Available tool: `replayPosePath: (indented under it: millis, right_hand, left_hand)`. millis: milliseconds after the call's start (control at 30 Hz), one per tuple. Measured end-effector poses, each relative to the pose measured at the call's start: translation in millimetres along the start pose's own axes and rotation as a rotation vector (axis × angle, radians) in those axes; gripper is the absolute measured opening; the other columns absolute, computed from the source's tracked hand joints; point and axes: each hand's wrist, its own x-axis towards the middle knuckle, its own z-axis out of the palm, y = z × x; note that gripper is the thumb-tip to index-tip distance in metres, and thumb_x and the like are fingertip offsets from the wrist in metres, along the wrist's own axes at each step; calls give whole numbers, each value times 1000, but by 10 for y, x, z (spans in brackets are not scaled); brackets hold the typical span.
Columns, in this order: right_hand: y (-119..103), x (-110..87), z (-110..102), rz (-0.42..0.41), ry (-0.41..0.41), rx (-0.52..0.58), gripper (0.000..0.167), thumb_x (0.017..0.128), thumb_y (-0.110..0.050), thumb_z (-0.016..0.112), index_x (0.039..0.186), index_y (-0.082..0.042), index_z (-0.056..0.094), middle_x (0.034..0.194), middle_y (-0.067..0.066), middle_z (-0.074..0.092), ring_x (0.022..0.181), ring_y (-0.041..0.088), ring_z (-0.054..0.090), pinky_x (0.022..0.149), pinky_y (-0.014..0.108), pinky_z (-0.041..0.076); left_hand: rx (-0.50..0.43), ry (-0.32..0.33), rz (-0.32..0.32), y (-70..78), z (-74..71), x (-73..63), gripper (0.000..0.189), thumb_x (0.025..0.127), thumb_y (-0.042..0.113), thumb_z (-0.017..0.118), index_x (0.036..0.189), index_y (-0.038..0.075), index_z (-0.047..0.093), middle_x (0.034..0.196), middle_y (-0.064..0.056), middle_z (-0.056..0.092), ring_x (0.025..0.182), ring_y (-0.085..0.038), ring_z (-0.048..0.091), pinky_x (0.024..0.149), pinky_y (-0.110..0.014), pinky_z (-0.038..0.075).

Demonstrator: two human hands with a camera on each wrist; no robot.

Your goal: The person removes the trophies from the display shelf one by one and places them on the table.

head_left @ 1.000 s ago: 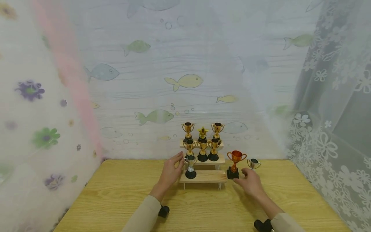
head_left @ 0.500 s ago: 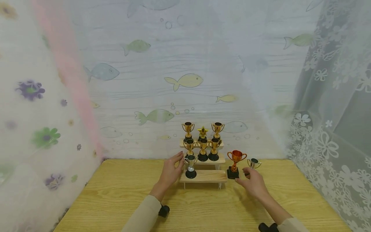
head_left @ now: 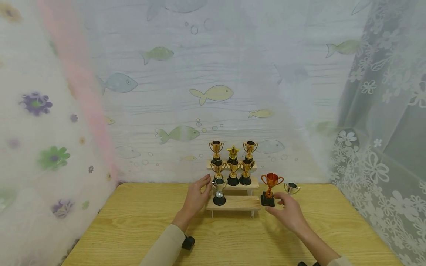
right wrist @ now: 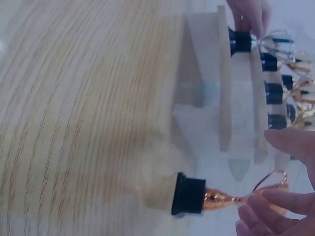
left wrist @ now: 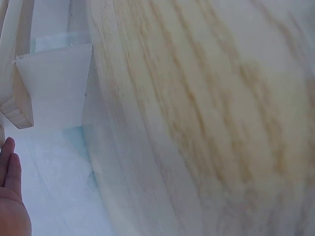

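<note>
On the wood-grain surface (head_left: 146, 218), a three-tier wooden stand (head_left: 241, 202) is placed near the far edge, where printed fabric with fish (head_left: 213, 55) is hung. Nine trophies can be counted: two gold cups (head_left: 216, 148) with a gold star trophy (head_left: 233, 152) between them on the far tier, three gold cups (head_left: 233, 171) in a row on the middle tier, one silver cup (head_left: 219, 190) at the left of the near tier, and two off the stand. Of these two, the copper trophy (head_left: 269, 193) is seen nearly upright just right of the near tier, separated from it by a narrow gap; the second silver cup (head_left: 291, 188) is set farther right, its base hidden. The right hand (head_left: 288, 212) is kept wide at the copper trophy, thumb and fingers spread apart; whether it is touched cannot be told. The left hand (head_left: 196, 195) is held at the stand's left end, fingers extended and nothing grasped; contact cannot be made out. From the near silver cup, plain tier wood is left showing to the right end.
</note>
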Motion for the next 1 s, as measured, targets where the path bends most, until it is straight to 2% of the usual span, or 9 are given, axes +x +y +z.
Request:
replayPosePath:
  millis: [500, 900, 1000]
  right_hand:
    - [-280, -53, 123, -19, -31, 59, 55, 89, -21, 80, 134, 3, 61, 133, 21, 60, 116, 38, 59, 94, 56, 52]
    - [-416, -29, 289, -68, -59, 138, 53, 88, -20, 82, 132, 2, 63, 130, 19, 63, 113, 35, 60, 99, 56, 50]
    - [-434, -16, 361, -74, -55, 154, 54, 86, -21, 83, 131, 0, 64, 128, 17, 64, 111, 33, 61, 96, 55, 51]
  left_hand:
    - [-7, 18, 55, -28, 13, 5, 35, 103, 17, 61, 130, -6, 66, 141, -16, 62, 130, -34, 59, 108, -49, 48]
    - [-13, 8, 35, -32, 12, 15, 36, 104, 18, 60, 132, -4, 66, 142, -16, 60, 131, -33, 58, 109, -48, 47]
    - [-14, 7, 32, -16, 7, 7, 36, 104, 18, 60, 132, -5, 66, 142, -15, 60, 130, -33, 58, 109, -49, 47]
